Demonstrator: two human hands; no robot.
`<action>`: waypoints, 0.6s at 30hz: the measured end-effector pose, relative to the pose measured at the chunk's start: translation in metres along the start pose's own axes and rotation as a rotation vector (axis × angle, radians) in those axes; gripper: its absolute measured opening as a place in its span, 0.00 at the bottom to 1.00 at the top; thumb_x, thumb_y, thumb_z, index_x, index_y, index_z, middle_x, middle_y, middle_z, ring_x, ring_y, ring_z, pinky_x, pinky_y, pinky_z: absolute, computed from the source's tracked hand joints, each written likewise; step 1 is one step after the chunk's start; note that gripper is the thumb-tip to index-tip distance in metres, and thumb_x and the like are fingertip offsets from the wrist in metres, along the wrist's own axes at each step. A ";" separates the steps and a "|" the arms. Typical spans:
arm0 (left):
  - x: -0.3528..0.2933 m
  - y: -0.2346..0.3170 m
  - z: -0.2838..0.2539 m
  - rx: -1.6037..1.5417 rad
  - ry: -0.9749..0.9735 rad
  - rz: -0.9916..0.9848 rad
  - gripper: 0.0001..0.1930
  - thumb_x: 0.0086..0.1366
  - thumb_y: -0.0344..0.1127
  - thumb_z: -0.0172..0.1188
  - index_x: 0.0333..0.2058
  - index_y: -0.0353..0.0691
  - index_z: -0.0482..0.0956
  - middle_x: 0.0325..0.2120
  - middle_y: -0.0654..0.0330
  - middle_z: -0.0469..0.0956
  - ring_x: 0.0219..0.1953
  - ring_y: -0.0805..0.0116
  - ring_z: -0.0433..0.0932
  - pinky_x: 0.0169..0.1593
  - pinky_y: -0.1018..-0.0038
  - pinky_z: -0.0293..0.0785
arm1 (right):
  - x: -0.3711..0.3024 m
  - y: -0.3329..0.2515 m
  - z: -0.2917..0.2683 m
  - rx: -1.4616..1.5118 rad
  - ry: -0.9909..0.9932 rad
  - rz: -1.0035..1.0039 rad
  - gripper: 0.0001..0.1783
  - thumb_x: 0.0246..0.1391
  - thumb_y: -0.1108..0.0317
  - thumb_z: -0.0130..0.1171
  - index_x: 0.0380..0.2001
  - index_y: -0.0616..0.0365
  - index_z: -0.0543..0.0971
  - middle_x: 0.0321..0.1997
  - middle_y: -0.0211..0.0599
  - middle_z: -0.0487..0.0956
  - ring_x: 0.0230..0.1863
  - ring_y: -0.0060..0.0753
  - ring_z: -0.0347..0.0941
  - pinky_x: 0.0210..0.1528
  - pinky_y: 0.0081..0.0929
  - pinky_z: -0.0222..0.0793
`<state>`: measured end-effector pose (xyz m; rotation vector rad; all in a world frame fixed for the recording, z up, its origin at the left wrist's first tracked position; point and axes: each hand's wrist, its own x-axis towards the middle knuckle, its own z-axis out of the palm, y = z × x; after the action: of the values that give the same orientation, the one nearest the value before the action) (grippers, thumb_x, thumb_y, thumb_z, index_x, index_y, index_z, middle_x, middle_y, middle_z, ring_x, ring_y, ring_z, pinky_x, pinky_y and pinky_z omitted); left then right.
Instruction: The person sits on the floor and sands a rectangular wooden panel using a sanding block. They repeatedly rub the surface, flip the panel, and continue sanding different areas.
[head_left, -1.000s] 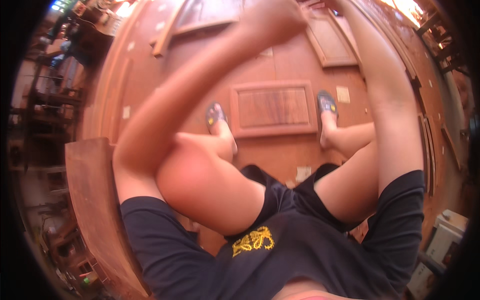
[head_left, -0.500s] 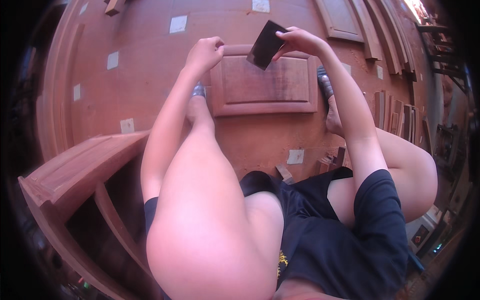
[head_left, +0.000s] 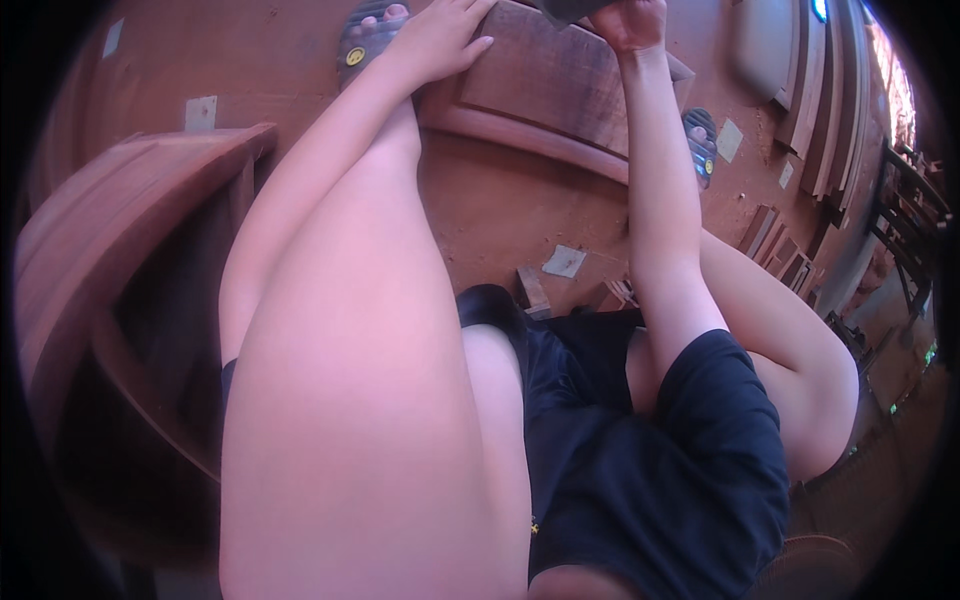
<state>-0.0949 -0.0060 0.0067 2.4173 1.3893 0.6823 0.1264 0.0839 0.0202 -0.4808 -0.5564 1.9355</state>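
A raised-panel wooden door panel lies on the floor between my feet, its far side cut off by the top of the picture. My left hand rests at its near left corner, fingers stretched out and holding nothing. At the top edge my right hand grips a dark sheet that looks like sandpaper, over the panel's far part. Only the lower end of that sheet shows, and my right fingertips are partly out of the picture.
A curved wooden furniture frame stands close on my left. Long boards lie at the far right, and short wood offcuts sit nearer. My sandalled feet flank the panel. Pale square patches dot the reddish floor.
The view has shifted, so the panel appears higher and tilted. My left hand has opened out from a loose curl onto the panel. My right hand still has the dark sheet, farther up.
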 end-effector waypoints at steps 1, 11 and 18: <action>-0.001 0.000 0.004 -0.038 -0.066 -0.025 0.25 0.59 0.37 0.60 0.53 0.29 0.71 0.60 0.42 0.64 0.63 0.49 0.64 0.64 0.64 0.62 | -0.001 -0.002 -0.004 0.002 0.023 -0.001 0.28 0.65 0.47 0.45 0.62 0.50 0.64 0.56 0.49 0.72 0.56 0.50 0.71 0.63 0.58 0.62; 0.002 -0.007 0.008 -0.055 -0.140 -0.057 0.28 0.59 0.33 0.59 0.57 0.30 0.66 0.64 0.43 0.59 0.68 0.49 0.56 0.69 0.59 0.55 | -0.006 0.033 -0.031 -0.036 0.105 -0.093 0.24 0.60 0.42 0.53 0.48 0.48 0.69 0.30 0.34 0.71 0.33 0.36 0.70 0.43 0.45 0.73; -0.007 -0.017 0.011 -0.133 -0.120 -0.085 0.30 0.53 0.19 0.49 0.58 0.32 0.67 0.64 0.45 0.61 0.69 0.55 0.54 0.69 0.57 0.53 | -0.011 0.046 -0.004 -0.367 0.077 -0.112 0.30 0.59 0.41 0.53 0.50 0.55 0.67 0.29 0.37 0.73 0.30 0.34 0.72 0.37 0.40 0.75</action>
<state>-0.1044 -0.0035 -0.0122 2.2441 1.3463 0.5792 0.0992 0.0572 -0.0086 -0.7367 -0.8754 1.7053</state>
